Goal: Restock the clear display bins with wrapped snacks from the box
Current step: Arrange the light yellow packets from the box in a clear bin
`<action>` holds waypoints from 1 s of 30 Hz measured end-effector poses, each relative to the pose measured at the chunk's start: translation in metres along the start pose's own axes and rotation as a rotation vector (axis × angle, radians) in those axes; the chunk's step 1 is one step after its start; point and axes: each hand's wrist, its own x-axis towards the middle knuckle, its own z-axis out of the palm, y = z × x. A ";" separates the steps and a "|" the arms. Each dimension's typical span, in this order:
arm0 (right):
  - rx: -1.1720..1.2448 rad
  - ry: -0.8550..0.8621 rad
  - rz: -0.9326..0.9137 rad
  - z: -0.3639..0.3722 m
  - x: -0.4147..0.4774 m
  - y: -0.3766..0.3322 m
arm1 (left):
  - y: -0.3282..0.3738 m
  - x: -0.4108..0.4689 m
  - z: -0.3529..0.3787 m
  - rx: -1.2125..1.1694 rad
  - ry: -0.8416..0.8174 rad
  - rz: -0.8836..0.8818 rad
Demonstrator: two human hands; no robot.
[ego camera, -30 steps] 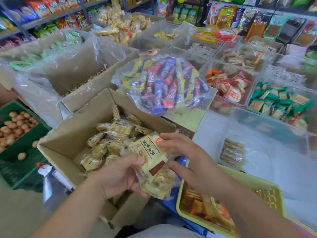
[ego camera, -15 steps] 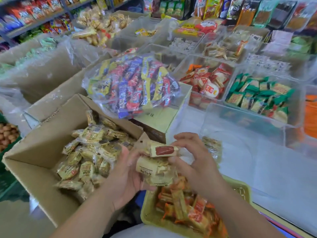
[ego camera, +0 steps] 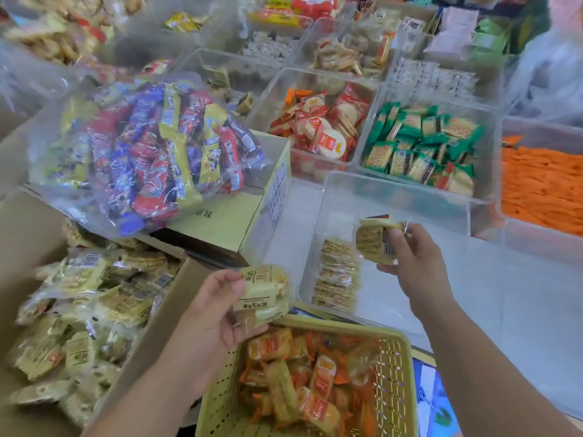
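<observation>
Out goes the right hand point(ego camera: 416, 263), fingers pinching one wrapped snack point(ego camera: 375, 241) over the clear bin point(ego camera: 394, 197) for stacking; left hand point(ego camera: 211, 323) grips the spare packs point(ego camera: 265, 294).

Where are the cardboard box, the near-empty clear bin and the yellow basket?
cardboard box point(ego camera: 28, 234), head view, inner left wall.
clear bin point(ego camera: 378, 197), head view, far wall.
yellow basket point(ego camera: 391, 370), head view, perforated right wall.

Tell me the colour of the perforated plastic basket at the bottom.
The perforated plastic basket is pale yellow-green, best seen in the head view.
</observation>
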 end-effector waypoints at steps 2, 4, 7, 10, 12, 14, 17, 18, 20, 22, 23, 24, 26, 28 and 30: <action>-0.158 0.013 -0.041 0.000 0.026 0.005 | -0.002 0.004 -0.002 -0.020 0.020 0.002; -0.366 0.006 -0.159 0.006 0.052 0.007 | -0.003 0.007 -0.004 -0.023 0.030 0.028; -0.714 -0.073 -0.337 0.025 0.084 0.014 | -0.004 0.009 -0.008 -0.012 0.052 0.043; -0.918 -0.247 -0.296 0.047 0.105 0.027 | -0.005 0.010 -0.011 -0.028 0.069 0.037; -1.022 -0.361 -0.238 0.057 0.112 0.039 | -0.004 0.010 -0.012 -0.041 0.083 0.041; -1.062 -0.458 -0.186 0.063 0.114 0.047 | -0.004 0.010 -0.014 -0.050 0.085 0.045; -1.047 -0.564 -0.131 0.069 0.115 0.052 | -0.007 0.009 -0.019 -0.055 0.081 0.051; -1.040 -0.589 -0.120 0.070 0.114 0.052 | -0.008 0.008 -0.020 -0.062 0.080 0.052; -1.052 -0.632 -0.121 0.069 0.112 0.051 | -0.008 0.008 -0.020 -0.069 0.067 0.055; -1.093 -0.653 -0.146 0.069 0.108 0.053 | -0.007 0.007 -0.019 -0.078 0.054 0.066; -1.109 -0.654 -0.160 0.069 0.105 0.055 | -0.007 0.007 -0.017 -0.080 0.049 0.073; -1.107 -0.652 -0.172 0.068 0.103 0.057 | -0.007 0.007 -0.016 -0.079 0.040 0.078; -1.071 -0.642 -0.186 0.068 0.098 0.061 | -0.006 0.006 -0.012 -0.070 0.016 0.088; -1.044 -0.628 -0.188 0.066 0.095 0.061 | -0.005 0.004 -0.008 -0.019 0.014 0.104; -1.000 -0.614 -0.183 0.065 0.092 0.059 | -0.005 0.002 -0.006 0.044 0.020 0.113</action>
